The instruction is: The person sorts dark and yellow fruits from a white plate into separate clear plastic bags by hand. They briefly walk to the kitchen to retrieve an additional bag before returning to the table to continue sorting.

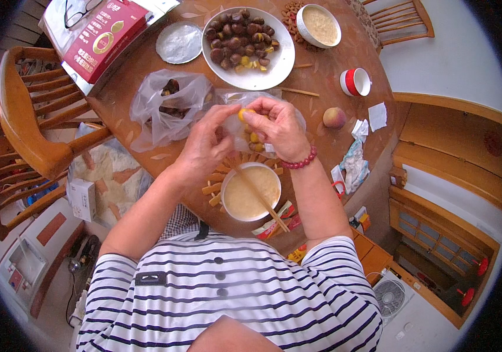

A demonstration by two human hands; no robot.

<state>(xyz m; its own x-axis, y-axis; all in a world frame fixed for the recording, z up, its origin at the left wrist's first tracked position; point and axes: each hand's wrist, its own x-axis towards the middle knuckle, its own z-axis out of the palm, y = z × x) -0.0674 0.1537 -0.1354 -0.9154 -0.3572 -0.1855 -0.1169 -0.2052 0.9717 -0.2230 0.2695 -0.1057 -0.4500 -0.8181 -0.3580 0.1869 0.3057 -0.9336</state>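
My right hand (277,125), with a red bead bracelet (300,161) at its wrist, pinches a peeled yellow chestnut (245,115). Close on the left, my left hand (207,136) is curled with its index fingertip beside the chestnut; whether it grips anything inside is hidden. Beneath both hands lies a clear plastic bag (297,115) holding several yellow chestnuts (254,138). Left of it, another thin plastic bag (145,110) contains dark brown pieces. Beyond the hands, a white plate (277,75) bears many brown chestnuts (235,37) and some yellow bits.
Nearest my body, chopsticks (259,193) rest across a porridge bowl (251,217) on a slatted wooden mat (212,189). Farther off stand another bowl (321,26) and a red-and-white cup (355,82). A peach (334,117), crumpled tissues (355,163) and a red box (101,42) flank them.
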